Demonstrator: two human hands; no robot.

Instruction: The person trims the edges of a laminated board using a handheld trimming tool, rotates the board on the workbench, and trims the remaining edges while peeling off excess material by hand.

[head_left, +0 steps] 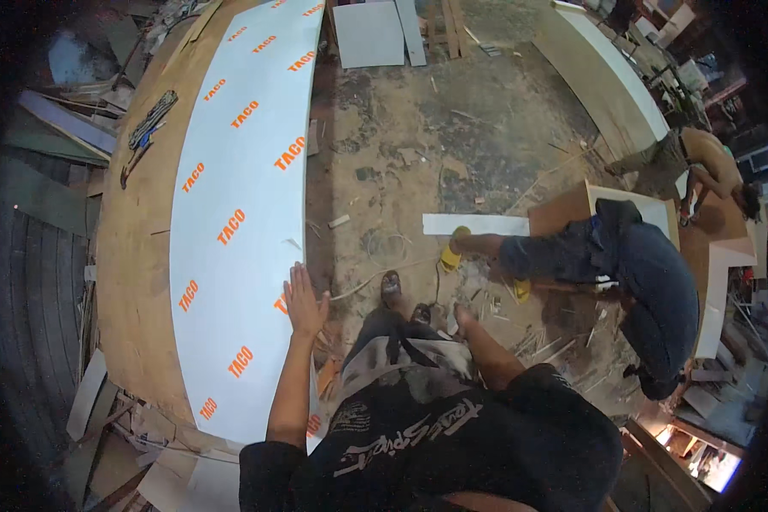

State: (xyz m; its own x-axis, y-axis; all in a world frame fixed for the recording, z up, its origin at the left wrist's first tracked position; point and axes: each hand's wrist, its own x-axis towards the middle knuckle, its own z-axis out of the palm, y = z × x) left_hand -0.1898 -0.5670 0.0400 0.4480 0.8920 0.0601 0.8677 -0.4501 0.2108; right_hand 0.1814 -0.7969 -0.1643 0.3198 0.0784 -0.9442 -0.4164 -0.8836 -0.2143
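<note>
My left hand [304, 303] lies flat with its fingers stretched out, on the right edge of a long white sheet [256, 196] printed in orange. Just beyond my fingertips, a small pale flap or scrap [292, 242] shows at that edge. The sheet rests on a wider brown wooden board [136, 273]. My right hand [462, 317] hangs low by my right leg, off the sheet. Its fingers are too small and unclear to tell whether it holds anything.
Tools with a blue handle [145, 138] lie on the board's left. To the right, a co-worker in dark clothes [648, 282] bends by a wooden box-like piece [563, 209]; another person [712, 162] bends farther off. A white strip [478, 224], cables and scraps litter the floor.
</note>
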